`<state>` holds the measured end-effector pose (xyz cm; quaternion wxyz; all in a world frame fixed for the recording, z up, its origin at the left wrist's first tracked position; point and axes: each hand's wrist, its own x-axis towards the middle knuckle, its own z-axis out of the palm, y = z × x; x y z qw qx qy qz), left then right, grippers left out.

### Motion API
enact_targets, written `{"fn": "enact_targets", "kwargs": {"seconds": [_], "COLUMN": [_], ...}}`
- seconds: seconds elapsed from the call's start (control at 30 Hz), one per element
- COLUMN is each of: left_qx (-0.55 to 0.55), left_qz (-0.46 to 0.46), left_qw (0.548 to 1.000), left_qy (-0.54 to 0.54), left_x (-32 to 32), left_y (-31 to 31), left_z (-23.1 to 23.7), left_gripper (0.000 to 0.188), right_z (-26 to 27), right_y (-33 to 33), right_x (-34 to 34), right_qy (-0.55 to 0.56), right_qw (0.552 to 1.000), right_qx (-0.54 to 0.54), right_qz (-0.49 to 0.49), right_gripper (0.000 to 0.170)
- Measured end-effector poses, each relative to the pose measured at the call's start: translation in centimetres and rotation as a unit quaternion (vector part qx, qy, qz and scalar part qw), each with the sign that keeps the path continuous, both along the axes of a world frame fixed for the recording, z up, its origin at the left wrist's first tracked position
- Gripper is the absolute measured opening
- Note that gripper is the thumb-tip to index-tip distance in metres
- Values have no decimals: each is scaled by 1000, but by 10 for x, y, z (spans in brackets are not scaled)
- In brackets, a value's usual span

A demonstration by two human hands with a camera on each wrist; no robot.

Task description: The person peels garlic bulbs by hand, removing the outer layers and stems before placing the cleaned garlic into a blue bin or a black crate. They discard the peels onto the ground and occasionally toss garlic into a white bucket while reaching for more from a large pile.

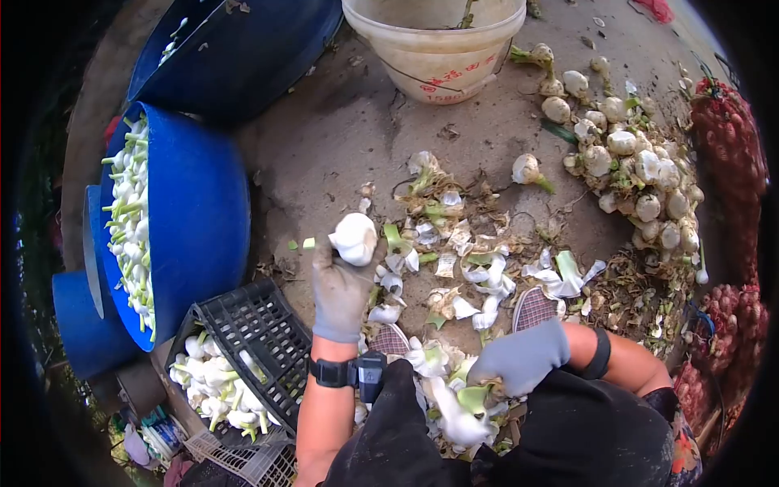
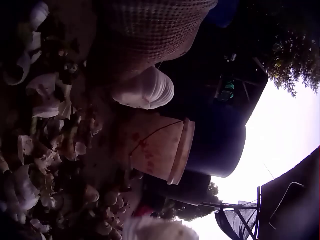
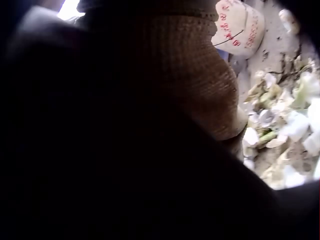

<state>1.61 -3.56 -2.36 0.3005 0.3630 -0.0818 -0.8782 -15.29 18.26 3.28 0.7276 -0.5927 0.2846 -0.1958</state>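
In the head view my gloved left hand (image 1: 341,296) holds a peeled white garlic bulb (image 1: 355,239) at its fingertips, over the ground. The left wrist view shows the glove (image 2: 150,45) close up, with a white bulb (image 2: 145,90) at its fingers. My gloved right hand (image 1: 519,357) is low between the knees, its fingers curled down beside a blurred white and green piece (image 1: 462,414); whether it grips this piece I cannot tell. The right wrist view is mostly dark, with part of the glove (image 3: 205,75) showing.
A blue tub (image 1: 199,195) of trimmed garlic and a black crate (image 1: 260,333) with more bulbs stand at left. A white bucket (image 1: 438,57) is at the top. Unpeeled garlic (image 1: 649,166) is heaped at right near red net sacks (image 1: 726,146). Peelings (image 1: 487,276) litter the ground.
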Motion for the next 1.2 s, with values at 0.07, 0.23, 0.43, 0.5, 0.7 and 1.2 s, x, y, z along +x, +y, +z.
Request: {"fn": "enact_targets", "kwargs": {"seconds": [0.07,0.23,0.43,0.5,0.7,1.2], "left_qx": [-22,-186,-371,-450,-692,-447], "left_qz": [16,24,-40,-146,-353,-371], "left_qw": [1000,979,920,874,585,791], "left_qy": [-12,82,121,-115,-234,-191], "left_x": [6,18,-1,-48,-83,-59], "left_y": [-6,-66,-92,-26,51,58], "left_z": [-6,73,132,99,1,18], "left_gripper": [41,51,54,47,54,62], "right_z": [-11,-17,-75,-125,-58,-15], "right_y": [-14,-34,-24,-15,-24,-39], "right_x": [-15,-38,-129,-141,-70,-37], "right_qy": [-92,365,678,744,354,151], "right_qw": [989,912,546,485,779,807], "right_qx": [15,-50,-108,-70,-89,107], "right_qz": [-113,-179,-481,-455,-509,-561], "right_gripper": [22,45,37,29,33,24]}}
